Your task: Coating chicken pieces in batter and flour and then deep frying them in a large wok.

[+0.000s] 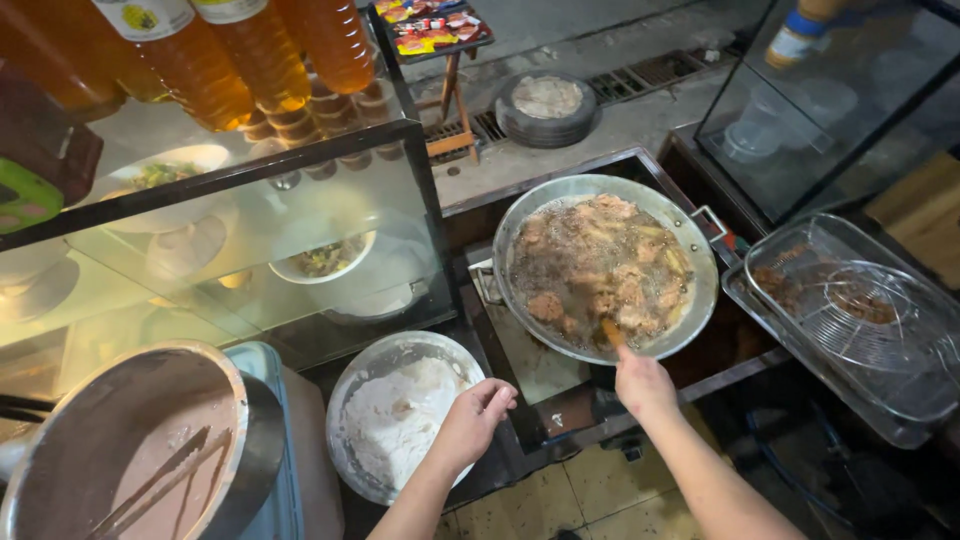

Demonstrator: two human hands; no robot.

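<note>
A wide metal frying pan (700, 300) sits on a burner, full of bubbling oil and several browned battered pieces (600, 265). My right hand (640, 385) is closed on a wooden utensil (610, 332) whose tip dips into the oil at the pan's near edge. My left hand (475, 420) rests on the rim of a round metal bowl (345, 400) holding white flour or batter; its fingers curl loosely and I cannot see anything in them.
At right stands a metal tray (905, 420) with a wire skimmer (860, 320). A big pot (250, 460) with tongs sits at lower left. A glass display case (250, 230) holds plates of food, with bottles of amber liquid (200, 60) on top.
</note>
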